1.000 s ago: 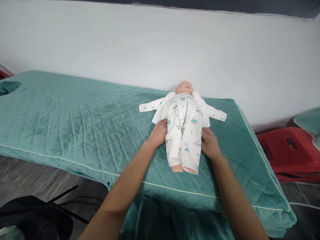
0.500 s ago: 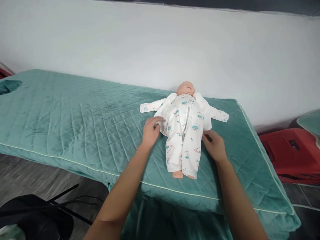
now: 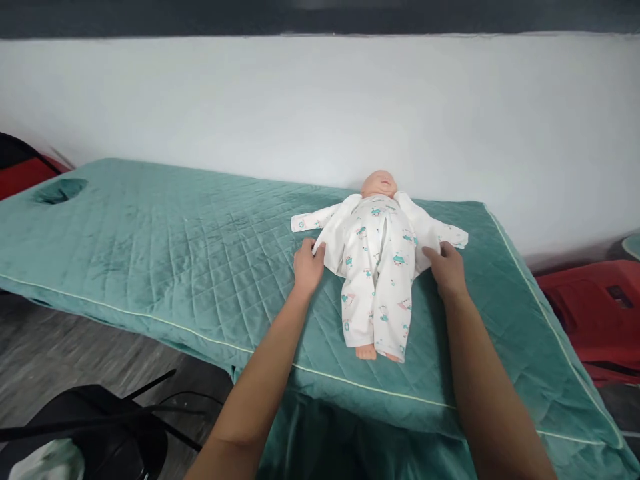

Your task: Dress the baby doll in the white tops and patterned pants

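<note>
A baby doll [image 3: 379,183] lies on its back on a green quilted bed cover, head toward the wall, bare feet toward me. Printed white trousers [image 3: 377,287] reach up over its chest. An opened white baby jacket [image 3: 333,237] is spread beneath and beside it, its printed sleeves stretched out to both sides. My left hand [image 3: 309,265] pinches the jacket's lower left edge. My right hand [image 3: 447,269] pinches the lower right edge, and the panel is pulled outward from the doll's side.
The green quilted cover [image 3: 200,267] lies over a long bed against a white wall [image 3: 225,107]. A hole [image 3: 60,191] is at its far left. A red plastic object [image 3: 595,313] stands past the right end. A black stool [image 3: 85,433] is on the floor at lower left.
Both hands have closed on the jacket edges. The right hand moved up and outward, drawing the right panel away from the doll. The camera view has shifted slightly.
</note>
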A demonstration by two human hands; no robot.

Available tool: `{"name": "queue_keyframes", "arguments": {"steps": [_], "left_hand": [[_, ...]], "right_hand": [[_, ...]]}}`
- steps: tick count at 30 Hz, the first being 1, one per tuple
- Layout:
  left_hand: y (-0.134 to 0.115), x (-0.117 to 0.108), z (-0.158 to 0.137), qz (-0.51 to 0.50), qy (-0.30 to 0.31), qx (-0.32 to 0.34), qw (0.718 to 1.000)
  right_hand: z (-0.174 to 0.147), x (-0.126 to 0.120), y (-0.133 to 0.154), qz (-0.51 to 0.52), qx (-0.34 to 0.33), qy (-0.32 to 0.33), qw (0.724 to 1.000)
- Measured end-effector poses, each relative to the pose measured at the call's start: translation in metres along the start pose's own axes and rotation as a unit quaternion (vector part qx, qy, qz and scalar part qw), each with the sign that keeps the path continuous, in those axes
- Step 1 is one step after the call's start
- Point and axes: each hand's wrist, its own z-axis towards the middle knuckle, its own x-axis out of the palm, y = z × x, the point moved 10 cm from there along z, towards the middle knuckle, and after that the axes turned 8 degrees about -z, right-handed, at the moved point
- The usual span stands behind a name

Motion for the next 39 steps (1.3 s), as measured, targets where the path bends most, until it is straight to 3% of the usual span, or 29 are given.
{"name": "queue_keyframes", "arguments": {"steps": [4, 8, 10, 12, 14, 16, 18, 20, 23, 26, 29, 31, 34, 39], "left_hand": [[0.003, -0.004, -0.002, -0.208, -0.001, -0.027, 0.978], [0.005, 0.011, -0.003, -0.457, 0.069, -0.096, 0.881], [0.003, 0.016, -0.005, -0.534, 0.096, -0.133, 0.829], [0.001, 0.018, -0.006, -0.586, 0.108, -0.155, 0.788], [-0.002, 0.016, -0.005, -0.626, 0.109, -0.159, 0.756], [-0.004, 0.014, -0.004, -0.651, 0.110, -0.152, 0.736], [-0.003, 0.013, -0.003, -0.665, 0.107, -0.150, 0.724], [0.002, 0.015, -0.001, -0.672, 0.097, -0.162, 0.716], [0.012, 0.020, 0.002, -0.669, 0.082, -0.192, 0.713], [0.018, 0.024, 0.005, -0.649, 0.073, -0.211, 0.727], [0.022, 0.024, 0.004, -0.631, 0.056, -0.223, 0.741], [0.023, 0.022, 0.003, -0.624, 0.047, -0.225, 0.747], [0.018, 0.018, 0.005, -0.601, 0.037, -0.207, 0.771], [-0.033, 0.003, 0.006, -0.490, 0.000, -0.071, 0.869]], "right_hand": [[-0.013, -0.003, 0.010, 0.192, -0.012, 0.050, 0.980], [-0.020, -0.001, 0.023, 0.310, -0.023, 0.108, 0.944], [-0.021, -0.004, 0.024, 0.394, -0.005, 0.104, 0.913], [-0.023, -0.009, 0.020, 0.496, 0.020, 0.079, 0.864], [-0.025, -0.012, 0.015, 0.575, 0.043, 0.056, 0.815], [-0.026, -0.013, 0.008, 0.612, 0.063, 0.038, 0.787], [-0.025, -0.014, 0.001, 0.612, 0.074, 0.023, 0.787], [-0.020, -0.013, 0.002, 0.584, 0.070, 0.027, 0.808], [-0.012, -0.009, 0.018, 0.517, 0.039, 0.043, 0.854], [-0.015, -0.008, 0.054, 0.438, -0.027, 0.047, 0.898], [-0.036, 0.020, 0.091, 0.310, -0.080, 0.186, 0.929], [-0.050, 0.035, 0.097, 0.275, -0.078, 0.259, 0.923], [-0.047, 0.031, 0.087, 0.343, -0.061, 0.233, 0.908], [-0.033, 0.033, 0.071, 0.415, -0.028, 0.213, 0.884]]}}
